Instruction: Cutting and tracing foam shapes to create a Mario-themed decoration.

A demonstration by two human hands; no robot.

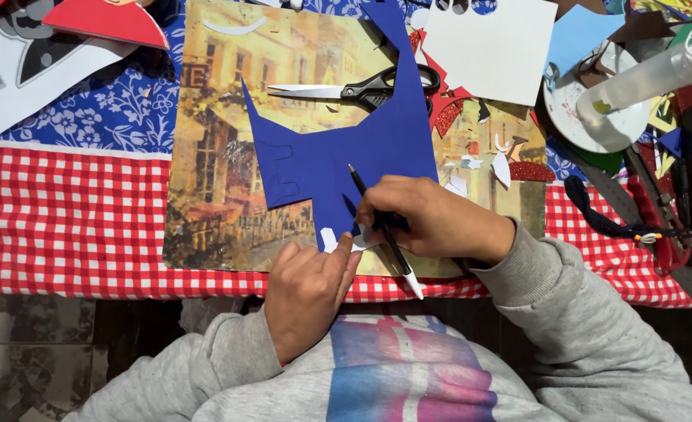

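A dark blue foam sheet (362, 148), cut into an irregular shape, lies on a placemat with a street picture (221, 156). My right hand (432, 219) grips a thin black pencil with a white end (381, 227), its tip resting on the blue sheet. My left hand (311, 289) presses a small white paper piece (330, 238) against the lower edge of the blue sheet with thumb and forefinger. Both arms wear grey sleeves.
Black-handled scissors (362, 90) lie on the mat above the blue sheet. A white sheet (490, 47), red glitter scraps (447, 109), a glue bottle (650, 74) on a white plate, tools and paper offcuts crowd the right. A red checked cloth (65, 227) covers the table.
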